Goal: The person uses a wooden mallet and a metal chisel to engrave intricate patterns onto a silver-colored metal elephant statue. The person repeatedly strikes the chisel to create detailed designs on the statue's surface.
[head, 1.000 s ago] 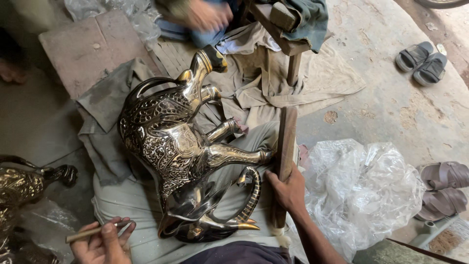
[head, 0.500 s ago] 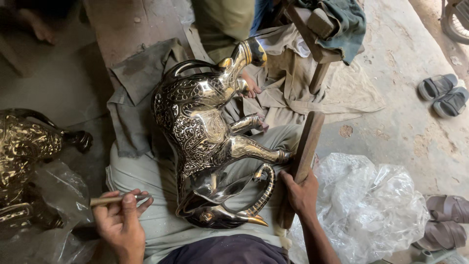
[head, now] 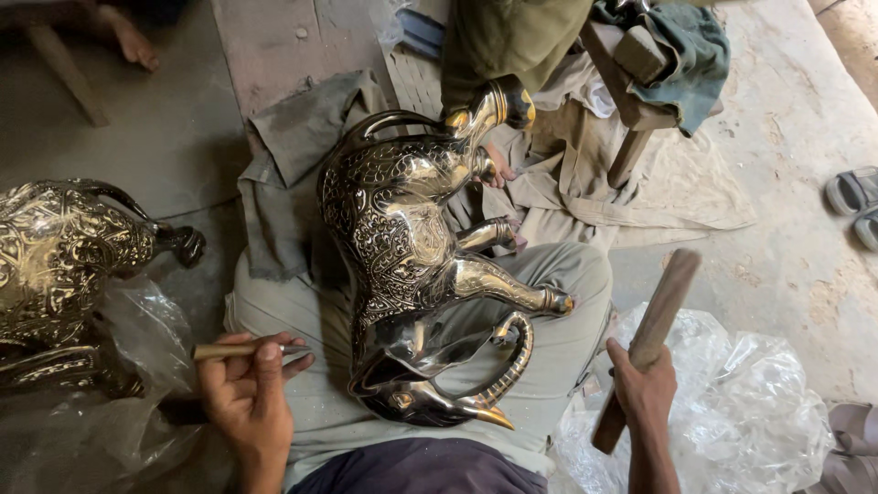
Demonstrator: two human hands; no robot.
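Head view, looking straight down at the lap. A brass elephant figure (head: 416, 265) lies on its side across the person's thighs, on grey-green trousers (head: 558, 366). Body heavily engraved; legs point to the right, trunk and gold-tipped tusk curl near the lower edge, rump toward the top of the frame.

Left hand (head: 245, 398) — lower left, fingers curled, pinching a thin metal chisel (head: 240, 349) between thumb and fingertips. The chisel lies roughly level, its tip aimed at the elephant's head end, near it but not touching.

Right hand (head: 645, 393) — lower right, fist closed around the lower part of a wooden stick (head: 651, 340). The stick slants up and to the right, held clear of the elephant's feet, well above the crumpled clear plastic sheet (head: 732, 412) on the ground beside the knee.

Around: a second brass figure (head: 69, 261) at the left edge, partly on more clear plastic (only part of it shows). A grey cloth (head: 293, 174) spread under and behind the elephant. A wooden stool (head: 631, 101) at upper right with a teal rag (head: 686, 46) draped over it. A sandal (head: 855, 206) at the right edge on the concrete floor (head: 786, 128). Another person's foot (head: 123, 37) at the top left corner, well apart from the work.
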